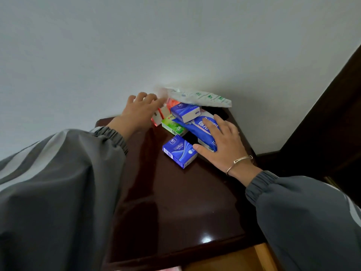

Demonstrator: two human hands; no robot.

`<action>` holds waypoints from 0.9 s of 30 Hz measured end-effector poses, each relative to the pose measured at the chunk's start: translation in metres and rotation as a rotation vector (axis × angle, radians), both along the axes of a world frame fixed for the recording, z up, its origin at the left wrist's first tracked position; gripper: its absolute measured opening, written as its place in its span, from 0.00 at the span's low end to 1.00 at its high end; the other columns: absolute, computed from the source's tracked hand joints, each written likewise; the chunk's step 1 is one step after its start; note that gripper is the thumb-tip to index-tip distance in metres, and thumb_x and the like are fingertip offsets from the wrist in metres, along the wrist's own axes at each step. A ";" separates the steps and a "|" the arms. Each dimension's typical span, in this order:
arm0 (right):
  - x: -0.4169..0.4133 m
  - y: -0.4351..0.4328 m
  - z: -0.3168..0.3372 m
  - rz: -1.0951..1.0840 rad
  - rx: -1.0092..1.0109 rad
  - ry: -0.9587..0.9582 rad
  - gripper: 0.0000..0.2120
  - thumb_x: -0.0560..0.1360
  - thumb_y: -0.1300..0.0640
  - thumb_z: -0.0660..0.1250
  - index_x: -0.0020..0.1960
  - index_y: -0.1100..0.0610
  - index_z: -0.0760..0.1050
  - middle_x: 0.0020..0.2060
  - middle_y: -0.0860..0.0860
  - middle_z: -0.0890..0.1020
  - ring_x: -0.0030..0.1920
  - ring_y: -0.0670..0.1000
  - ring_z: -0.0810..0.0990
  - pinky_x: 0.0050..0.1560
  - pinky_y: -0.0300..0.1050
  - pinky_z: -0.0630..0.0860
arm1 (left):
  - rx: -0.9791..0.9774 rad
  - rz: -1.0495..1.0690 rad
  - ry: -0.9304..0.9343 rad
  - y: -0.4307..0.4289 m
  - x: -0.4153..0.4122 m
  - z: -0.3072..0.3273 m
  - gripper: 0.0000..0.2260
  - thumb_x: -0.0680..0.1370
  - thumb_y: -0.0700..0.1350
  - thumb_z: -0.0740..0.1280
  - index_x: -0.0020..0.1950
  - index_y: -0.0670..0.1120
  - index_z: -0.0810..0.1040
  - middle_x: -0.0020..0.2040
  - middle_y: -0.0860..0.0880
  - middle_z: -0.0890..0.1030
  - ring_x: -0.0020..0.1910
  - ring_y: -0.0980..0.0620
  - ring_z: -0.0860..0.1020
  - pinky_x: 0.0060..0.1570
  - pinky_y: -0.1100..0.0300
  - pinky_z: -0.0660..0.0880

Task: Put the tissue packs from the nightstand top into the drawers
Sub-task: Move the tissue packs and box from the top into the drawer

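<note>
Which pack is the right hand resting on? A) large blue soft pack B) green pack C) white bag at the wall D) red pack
A: the right hand lies flat with fingers spread on the large blue soft pack, while the green pack sits apart to its left and the white bag lies behind by the wall.

A plain pale wall (pixel 175 45) fills the upper part of the view, smooth and bare, meeting the furniture below in a soft shadow. At the right edge a dark brown wooden panel (pixel 332 118), perhaps a headboard or a door frame, runs slantwise from the top corner down toward the lower right; its surface is too dark to make out any detail. A thin metal bangle (pixel 239 162) circles one wrist, and loose grey sleeves (pixel 58 192) with lighter stripes and elastic cuffs cover both forearms.
</note>
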State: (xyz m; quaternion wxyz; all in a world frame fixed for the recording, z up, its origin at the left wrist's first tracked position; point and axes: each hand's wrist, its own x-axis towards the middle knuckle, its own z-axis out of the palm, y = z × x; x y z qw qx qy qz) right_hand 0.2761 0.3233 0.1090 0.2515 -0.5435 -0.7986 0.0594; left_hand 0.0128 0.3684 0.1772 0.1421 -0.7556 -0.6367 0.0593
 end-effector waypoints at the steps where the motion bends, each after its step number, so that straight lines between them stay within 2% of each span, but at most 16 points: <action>1: 0.000 0.000 0.000 0.001 -0.003 0.005 0.37 0.70 0.33 0.63 0.74 0.48 0.60 0.75 0.52 0.59 0.70 0.59 0.60 0.69 0.56 0.63 | 0.013 0.004 0.011 -0.002 -0.001 0.001 0.32 0.72 0.44 0.68 0.74 0.54 0.59 0.69 0.48 0.65 0.69 0.43 0.62 0.64 0.46 0.62; 5: 0.000 -0.003 0.004 0.008 -0.008 -0.010 0.36 0.71 0.35 0.63 0.74 0.49 0.61 0.75 0.52 0.59 0.70 0.58 0.60 0.70 0.54 0.62 | 0.034 0.042 -0.026 -0.017 -0.005 0.001 0.27 0.72 0.51 0.70 0.69 0.51 0.67 0.66 0.45 0.67 0.67 0.43 0.63 0.65 0.46 0.61; 9: 0.000 -0.007 0.009 0.030 -0.022 -0.011 0.34 0.71 0.36 0.64 0.73 0.48 0.61 0.74 0.51 0.60 0.69 0.57 0.61 0.70 0.51 0.60 | 0.058 -0.005 -0.032 -0.047 -0.015 -0.001 0.27 0.71 0.54 0.70 0.66 0.48 0.68 0.70 0.46 0.65 0.71 0.44 0.61 0.67 0.46 0.61; 11: -0.001 -0.010 0.012 0.049 -0.046 0.001 0.34 0.72 0.37 0.64 0.73 0.48 0.61 0.74 0.51 0.60 0.69 0.57 0.61 0.70 0.49 0.59 | 0.069 0.009 -0.073 -0.066 -0.020 -0.001 0.23 0.71 0.55 0.69 0.61 0.45 0.70 0.65 0.46 0.71 0.67 0.44 0.67 0.63 0.49 0.64; 13: 0.000 -0.016 0.016 0.069 -0.071 0.009 0.33 0.72 0.38 0.64 0.74 0.48 0.61 0.74 0.51 0.60 0.68 0.57 0.60 0.70 0.48 0.59 | 0.113 0.072 -0.267 -0.089 -0.024 0.000 0.20 0.71 0.56 0.69 0.52 0.44 0.70 0.53 0.45 0.78 0.56 0.42 0.75 0.53 0.50 0.69; 15: 0.000 -0.022 0.018 0.089 -0.083 -0.004 0.33 0.72 0.38 0.64 0.74 0.47 0.61 0.74 0.51 0.60 0.69 0.57 0.60 0.70 0.49 0.58 | 0.143 0.186 -0.539 -0.114 -0.028 0.000 0.19 0.71 0.57 0.69 0.49 0.44 0.67 0.48 0.47 0.79 0.47 0.42 0.78 0.44 0.52 0.72; 18: -0.003 -0.029 0.023 0.102 -0.133 -0.091 0.34 0.72 0.35 0.61 0.74 0.45 0.59 0.75 0.49 0.58 0.72 0.57 0.59 0.72 0.55 0.58 | 0.163 0.365 -0.889 -0.147 -0.032 -0.003 0.21 0.72 0.59 0.69 0.51 0.45 0.69 0.50 0.50 0.80 0.45 0.46 0.79 0.45 0.52 0.76; 20: -0.004 -0.032 0.028 0.075 -0.194 -0.172 0.36 0.71 0.31 0.58 0.74 0.42 0.57 0.76 0.47 0.56 0.75 0.56 0.53 0.72 0.60 0.54 | 0.191 0.461 -1.115 -0.166 -0.031 -0.005 0.19 0.72 0.59 0.69 0.51 0.45 0.74 0.45 0.51 0.81 0.41 0.52 0.79 0.39 0.58 0.74; 22: -0.007 -0.039 0.040 0.031 -0.157 -0.192 0.36 0.70 0.29 0.58 0.74 0.44 0.58 0.76 0.48 0.57 0.76 0.56 0.51 0.70 0.63 0.53 | 0.165 0.498 -1.417 -0.181 -0.029 -0.010 0.14 0.74 0.55 0.68 0.46 0.44 0.79 0.37 0.51 0.83 0.37 0.52 0.82 0.31 0.63 0.73; 23: -0.010 -0.045 0.046 0.023 -0.057 -0.183 0.36 0.70 0.31 0.60 0.73 0.46 0.62 0.74 0.50 0.61 0.75 0.58 0.54 0.69 0.62 0.57 | 0.130 0.509 -1.555 -0.189 -0.026 -0.013 0.12 0.74 0.53 0.68 0.42 0.44 0.80 0.34 0.50 0.83 0.35 0.51 0.82 0.31 0.63 0.74; 25: -0.023 -0.055 0.056 0.087 0.194 -0.149 0.32 0.70 0.36 0.64 0.67 0.52 0.70 0.67 0.53 0.72 0.69 0.60 0.66 0.64 0.57 0.64 | 0.058 0.525 -1.726 -0.204 -0.020 -0.020 0.12 0.72 0.54 0.68 0.39 0.46 0.81 0.35 0.47 0.84 0.36 0.50 0.83 0.37 0.57 0.78; 27: -0.041 -0.064 0.063 0.217 0.255 -0.245 0.27 0.70 0.38 0.65 0.63 0.53 0.73 0.61 0.52 0.76 0.63 0.57 0.71 0.61 0.53 0.66 | 0.029 0.518 -1.809 -0.216 -0.014 -0.032 0.13 0.70 0.57 0.68 0.40 0.47 0.82 0.39 0.44 0.85 0.39 0.47 0.83 0.42 0.54 0.77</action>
